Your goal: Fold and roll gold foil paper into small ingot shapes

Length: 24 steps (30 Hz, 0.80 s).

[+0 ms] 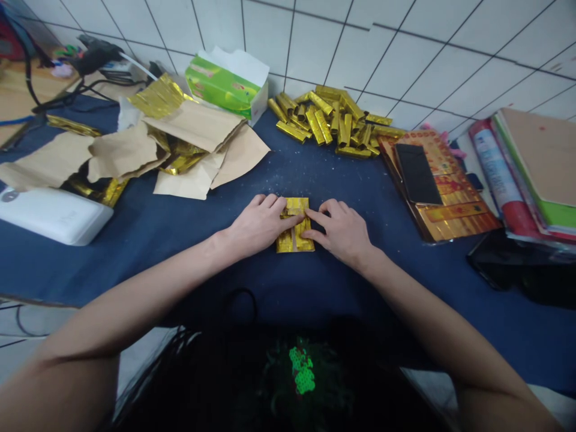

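A folded sheet of gold foil paper (pixel 295 241) lies flat on the blue tablecloth (pixel 189 270) directly in front of me. My left hand (pixel 260 225) presses its upper left side, with the fingertips reaching over the middle. My right hand (pixel 338 233) holds its right side, and the fingertips of both hands nearly meet on the foil. Beyond the hands, a heap of folded gold foil sticks (pixel 328 120) lies on the cloth, apart from both hands.
Torn brown paper wrappers (pixel 193 144) and gold sheets lie at the back left, by a green tissue box (pixel 225 84). A white power bank (pixel 54 213) sits left. A smartphone (pixel 417 174) rests on a gold-printed paper stack (pixel 438 204). Books (pixel 531 174) stand right, below a tiled wall (pixel 315 42).
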### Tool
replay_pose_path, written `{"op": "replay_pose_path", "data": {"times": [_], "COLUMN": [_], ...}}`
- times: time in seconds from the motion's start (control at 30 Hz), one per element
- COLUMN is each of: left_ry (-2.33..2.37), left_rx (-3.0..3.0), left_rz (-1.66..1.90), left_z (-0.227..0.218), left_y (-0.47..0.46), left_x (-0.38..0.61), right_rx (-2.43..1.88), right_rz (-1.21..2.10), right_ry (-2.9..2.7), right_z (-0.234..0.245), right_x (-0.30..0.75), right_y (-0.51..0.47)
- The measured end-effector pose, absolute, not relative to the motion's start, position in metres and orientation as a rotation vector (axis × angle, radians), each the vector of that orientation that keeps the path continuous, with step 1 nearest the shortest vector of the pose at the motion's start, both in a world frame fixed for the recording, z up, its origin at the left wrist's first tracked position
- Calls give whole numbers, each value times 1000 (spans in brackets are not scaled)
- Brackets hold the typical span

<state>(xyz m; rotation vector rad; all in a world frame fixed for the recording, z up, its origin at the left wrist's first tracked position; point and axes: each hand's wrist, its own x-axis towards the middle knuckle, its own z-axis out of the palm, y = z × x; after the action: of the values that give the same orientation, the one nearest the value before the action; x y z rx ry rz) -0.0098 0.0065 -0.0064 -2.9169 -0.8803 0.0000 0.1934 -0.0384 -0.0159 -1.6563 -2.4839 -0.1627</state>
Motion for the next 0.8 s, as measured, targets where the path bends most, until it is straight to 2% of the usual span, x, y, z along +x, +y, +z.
{"op": "replay_pose_path", "data": {"times": [0.53,0.8], "left_ry": [-957,-982], "left_rx": [-2943,-2948], "left_rz": [-7,-18], "left_z": [-6,-8], "left_y": [6,7], "left_x": [-7,-7], "right_rx": [-1716,-1482], "right_rz": [-199,-105], "right_ry": [-2491,-2446], "right_z": [-13,-13], "right_x": [186,196], "right_y": [-55,-59]}}
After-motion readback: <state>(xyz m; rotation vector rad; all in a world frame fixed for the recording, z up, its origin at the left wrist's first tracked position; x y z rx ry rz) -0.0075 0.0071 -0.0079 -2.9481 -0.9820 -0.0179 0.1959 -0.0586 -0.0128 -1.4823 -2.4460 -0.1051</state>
